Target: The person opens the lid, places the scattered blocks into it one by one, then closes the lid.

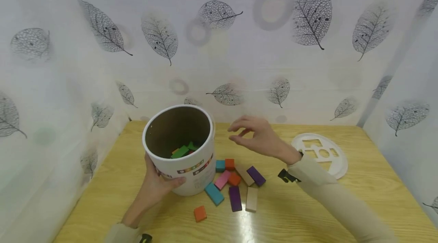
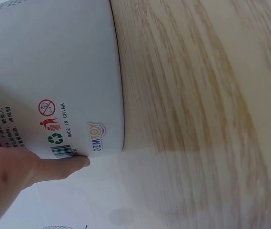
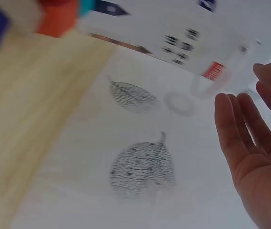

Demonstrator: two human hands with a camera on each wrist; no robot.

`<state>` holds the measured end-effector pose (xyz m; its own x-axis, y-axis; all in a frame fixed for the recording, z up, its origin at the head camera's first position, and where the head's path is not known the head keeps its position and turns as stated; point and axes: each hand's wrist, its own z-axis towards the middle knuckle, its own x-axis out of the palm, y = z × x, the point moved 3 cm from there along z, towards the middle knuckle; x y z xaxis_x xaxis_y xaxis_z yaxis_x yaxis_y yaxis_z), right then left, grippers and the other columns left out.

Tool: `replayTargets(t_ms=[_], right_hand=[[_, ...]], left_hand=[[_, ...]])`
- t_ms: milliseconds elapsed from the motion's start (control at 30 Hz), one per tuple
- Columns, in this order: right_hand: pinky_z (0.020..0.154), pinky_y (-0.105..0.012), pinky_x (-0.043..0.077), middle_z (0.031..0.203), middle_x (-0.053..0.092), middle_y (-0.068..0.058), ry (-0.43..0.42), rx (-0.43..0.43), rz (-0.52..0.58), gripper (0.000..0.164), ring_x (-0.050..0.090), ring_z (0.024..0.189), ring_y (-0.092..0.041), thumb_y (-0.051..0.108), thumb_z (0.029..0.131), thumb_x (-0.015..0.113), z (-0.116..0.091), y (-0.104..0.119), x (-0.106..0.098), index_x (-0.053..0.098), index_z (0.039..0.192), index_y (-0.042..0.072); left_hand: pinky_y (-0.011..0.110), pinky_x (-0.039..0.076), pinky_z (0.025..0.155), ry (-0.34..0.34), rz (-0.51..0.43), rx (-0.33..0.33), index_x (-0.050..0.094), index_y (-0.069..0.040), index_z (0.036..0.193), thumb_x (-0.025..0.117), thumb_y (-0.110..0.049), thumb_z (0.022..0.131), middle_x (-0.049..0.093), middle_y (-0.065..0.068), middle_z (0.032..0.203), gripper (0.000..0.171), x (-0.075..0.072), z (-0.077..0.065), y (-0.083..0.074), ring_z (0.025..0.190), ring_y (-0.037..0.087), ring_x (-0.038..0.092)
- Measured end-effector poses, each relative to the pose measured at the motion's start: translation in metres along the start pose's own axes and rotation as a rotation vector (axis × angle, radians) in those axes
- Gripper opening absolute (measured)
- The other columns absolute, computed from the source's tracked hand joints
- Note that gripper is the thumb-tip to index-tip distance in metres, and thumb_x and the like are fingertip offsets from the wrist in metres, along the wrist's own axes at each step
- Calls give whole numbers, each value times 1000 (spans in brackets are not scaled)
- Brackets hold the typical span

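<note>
A white toy bucket stands on the left of the table, its open top showing green and other coloured blocks inside. My left hand grips its lower left side, thumb across the front and the other fingers mostly hidden behind. In the left wrist view, a finger of that hand lies along the printed wall. To the right of the bucket my right hand hovers at about rim height, fingers loosely bent and holding nothing. The right wrist view also has this hand beside the bucket wall.
Several wooden blocks lie at the bucket's right foot, among them a purple block, a blue block and a plain wood block. An orange cube sits nearer me. A white lid with shaped holes lies beyond my right forearm.
</note>
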<state>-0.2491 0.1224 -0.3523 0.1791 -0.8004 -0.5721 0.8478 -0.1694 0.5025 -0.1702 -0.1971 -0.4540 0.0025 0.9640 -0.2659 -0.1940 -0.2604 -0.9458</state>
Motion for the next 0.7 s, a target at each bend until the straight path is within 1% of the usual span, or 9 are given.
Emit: replayTargets(t_ms=[100,233,333,400,467,533,633,700], right_hand=[[71,-21,63,102,74,-8,153,21,-50,20,72,87,-22,0,86,78,-20,-7,7,75,104,7],[70,-14,60,102,72,-6,365,62,-91,15,72,86,-17,0,87,76,-45,-16,22,74,100,6],[72,-14,60,104,72,-6,495,94,-91,16,71,88,-17,-2,87,73,-57,-17,36,75,102,5],[74,-16,60,106,71,-7,558,106,-92,21,70,90,-19,-4,87,71,-61,-15,45,75,105,5],[79,-19,60,109,72,-7,598,77,-134,28,70,94,-19,-7,83,70,-63,-12,53,75,107,6],[85,-19,59,112,73,-6,642,60,-168,32,69,99,-17,-8,82,70,-63,-10,59,75,109,8],[95,-21,57,116,74,-3,703,46,-209,31,67,110,-14,-6,83,71,-64,-6,66,76,109,11],[98,-21,56,116,74,0,745,73,-214,28,66,112,-13,-3,87,71,-64,-6,69,77,109,13]], left_hand=[[76,15,121,2,-6,5,-10,-37,160,89,-5,75,11,12,167,134,0,0,0,153,42,21],[76,15,120,2,-7,9,-9,-37,160,89,-5,74,12,13,167,135,-1,0,-1,152,42,22],[77,15,120,-3,-5,11,-9,-35,161,89,-4,73,13,15,167,135,-2,-1,-1,152,43,22],[78,15,119,-7,-2,14,-8,-35,161,89,-4,73,13,15,166,135,-2,-1,-1,152,43,21],[79,15,119,-4,-2,22,-8,-33,161,89,-3,73,12,16,166,135,-2,-1,-1,152,44,20],[79,15,118,-3,-7,27,-8,-34,161,89,-3,73,12,16,167,134,-2,-1,0,153,44,19],[79,14,119,-1,-18,29,-9,-34,161,88,-2,73,12,14,167,135,-1,-1,0,153,43,19],[79,14,119,-1,-28,29,-9,-35,161,88,-2,73,12,13,167,135,0,-1,0,153,43,19]])
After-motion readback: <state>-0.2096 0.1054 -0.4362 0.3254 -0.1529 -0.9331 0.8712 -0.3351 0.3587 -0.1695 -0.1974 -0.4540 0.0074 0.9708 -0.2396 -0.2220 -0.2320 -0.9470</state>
